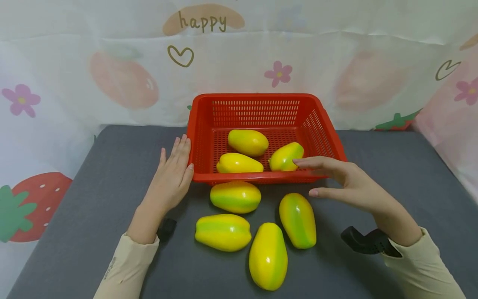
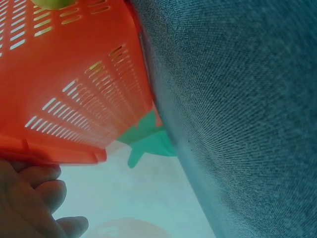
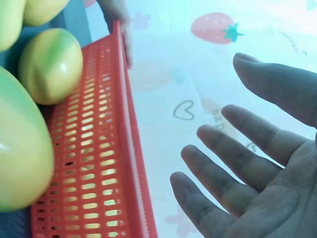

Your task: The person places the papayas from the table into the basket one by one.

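Observation:
A red plastic basket (image 1: 257, 98) holds three yellow-green papayas: one at the back (image 1: 248, 142), one at the front left (image 1: 239, 163) and one at the right (image 1: 286, 156). My left hand (image 1: 169, 178) rests with straight fingers against the basket's left side; its fingertips lie at the rim (image 2: 52, 157) in the left wrist view. Over the basket's front right, my right hand (image 1: 345, 180) is spread, nothing in its grasp; the right wrist view shows its palm and parted fingers (image 3: 233, 163). Its fingertips overlap the right papaya in the head view.
In front of the basket several more papayas lie on the grey cloth: one close to its front wall (image 1: 235, 197), one at left (image 1: 223, 232), one nearest me (image 1: 268, 256) and one at right (image 1: 297, 221). A printed curtain (image 1: 231, 62) hangs behind the table.

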Available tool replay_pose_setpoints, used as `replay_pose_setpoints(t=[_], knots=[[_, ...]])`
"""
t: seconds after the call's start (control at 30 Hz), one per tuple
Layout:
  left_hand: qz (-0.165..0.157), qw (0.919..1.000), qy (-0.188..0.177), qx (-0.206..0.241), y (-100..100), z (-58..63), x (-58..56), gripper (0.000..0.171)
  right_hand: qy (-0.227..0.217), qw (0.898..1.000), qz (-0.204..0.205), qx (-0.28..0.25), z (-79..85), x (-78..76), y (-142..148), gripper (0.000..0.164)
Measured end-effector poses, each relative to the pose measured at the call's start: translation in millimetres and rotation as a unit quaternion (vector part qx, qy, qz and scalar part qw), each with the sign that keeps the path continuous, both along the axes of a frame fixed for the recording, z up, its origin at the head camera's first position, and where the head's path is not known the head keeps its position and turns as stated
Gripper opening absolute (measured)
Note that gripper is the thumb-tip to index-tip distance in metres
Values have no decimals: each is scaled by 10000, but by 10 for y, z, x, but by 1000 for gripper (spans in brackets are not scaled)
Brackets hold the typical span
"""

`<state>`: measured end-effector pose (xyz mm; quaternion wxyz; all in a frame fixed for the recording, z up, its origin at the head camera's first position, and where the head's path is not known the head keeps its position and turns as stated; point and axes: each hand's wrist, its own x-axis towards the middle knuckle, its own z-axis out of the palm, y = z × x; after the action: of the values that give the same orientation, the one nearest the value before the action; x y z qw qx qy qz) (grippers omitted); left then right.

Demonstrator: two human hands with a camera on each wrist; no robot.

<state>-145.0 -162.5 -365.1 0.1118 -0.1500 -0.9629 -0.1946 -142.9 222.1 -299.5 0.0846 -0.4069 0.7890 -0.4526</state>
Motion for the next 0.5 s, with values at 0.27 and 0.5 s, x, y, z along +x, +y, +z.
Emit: replay_pose_setpoints(t=[0.27, 0.5], knots=[[-8, 10000, 12, 9, 1, -3, 3, 61, -6, 9988, 354, -344, -174, 166, 59, 60], [-9, 10000, 21, -7, -1, -2, 2, 61, -256, 9990, 262, -242, -284, 235, 107, 60]])
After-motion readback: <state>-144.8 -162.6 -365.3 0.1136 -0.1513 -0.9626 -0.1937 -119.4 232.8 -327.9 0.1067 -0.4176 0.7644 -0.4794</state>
